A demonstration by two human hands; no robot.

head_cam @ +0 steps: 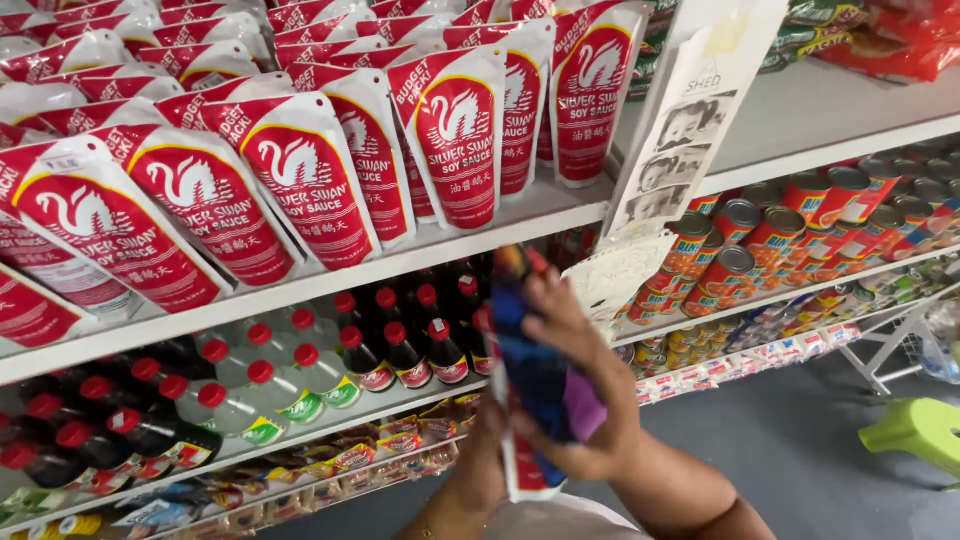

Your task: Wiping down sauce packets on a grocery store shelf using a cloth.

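Observation:
I hold a red-and-white stand-up pouch point(522, 478) upright in front of the shelves. My left hand point(484, 447) grips its lower part from the left. Against the pouch's front my right hand point(566, 325) presses a blue and purple cloth point(545, 385), which hides most of the pouch. The pouch's top reaches up to the edge of the upper shelf point(400, 262). Both wrists come in from the bottom of the view.
Several matching red-and-white pouches point(300, 170) lean on the upper shelf. Below stand dark and clear bottles with red caps point(300, 365). Stacked red cans point(760, 235) fill shelves at right, beside a hanging paper sheet point(680, 150). A green stool point(915, 428) stands on the grey floor.

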